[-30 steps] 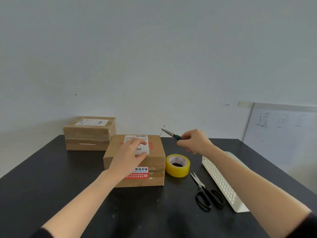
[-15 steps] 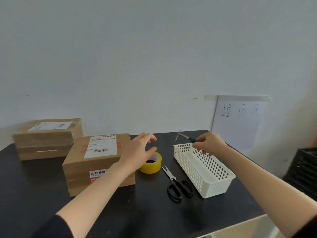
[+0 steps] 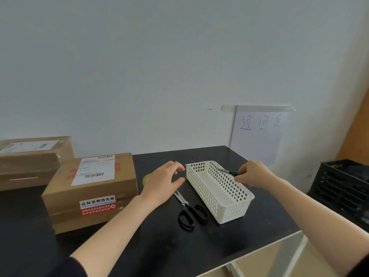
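Note:
My right hand [image 3: 253,174] pinches a thin green-handled tool [image 3: 227,171] with a metal tip, holding it over the far end of a white perforated basket [image 3: 231,208]. My left hand [image 3: 162,183] hovers with loosely spread fingers above a yellow tape roll [image 3: 145,179], which it mostly hides. Whether the fingers touch the roll is unclear. A labelled cardboard box [image 3: 90,191] sits just left of that hand on the black table [image 3: 159,242]. Black-handled scissors [image 3: 189,211] lie shut between my left hand and the basket.
A second cardboard box [image 3: 30,160] stands at the far left behind the first. A paper sheet with handwriting [image 3: 259,134] is taped to the wall. A black crate [image 3: 343,188] sits beyond the table's right edge.
The view swung right. My left hand left the box top and moved over the tape roll. My right hand carried the tool right and lowered it over the basket.

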A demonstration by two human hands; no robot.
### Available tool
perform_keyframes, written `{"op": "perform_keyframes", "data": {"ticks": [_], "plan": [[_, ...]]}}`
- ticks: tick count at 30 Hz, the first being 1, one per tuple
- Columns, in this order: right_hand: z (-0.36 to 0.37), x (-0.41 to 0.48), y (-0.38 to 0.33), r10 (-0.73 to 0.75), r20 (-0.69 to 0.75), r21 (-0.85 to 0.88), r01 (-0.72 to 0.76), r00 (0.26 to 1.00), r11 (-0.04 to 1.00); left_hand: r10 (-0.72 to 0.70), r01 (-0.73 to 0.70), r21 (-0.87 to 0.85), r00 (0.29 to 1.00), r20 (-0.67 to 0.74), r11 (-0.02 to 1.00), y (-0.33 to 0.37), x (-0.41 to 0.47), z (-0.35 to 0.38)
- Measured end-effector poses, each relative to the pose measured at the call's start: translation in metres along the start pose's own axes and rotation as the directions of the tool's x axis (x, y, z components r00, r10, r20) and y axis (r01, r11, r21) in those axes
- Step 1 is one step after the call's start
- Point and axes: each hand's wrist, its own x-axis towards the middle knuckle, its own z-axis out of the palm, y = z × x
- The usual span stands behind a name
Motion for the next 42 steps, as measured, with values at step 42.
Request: {"op": "perform_keyframes", "data": {"ticks": [42], "plan": [[0.033,0.016,-0.107,-0.305,-0.132,-0.030,0.304,0.943,0.952,-0.115,0.129,0.114,0.986,-0.125,0.985,-0.056,-0.052,-0.092]]}}
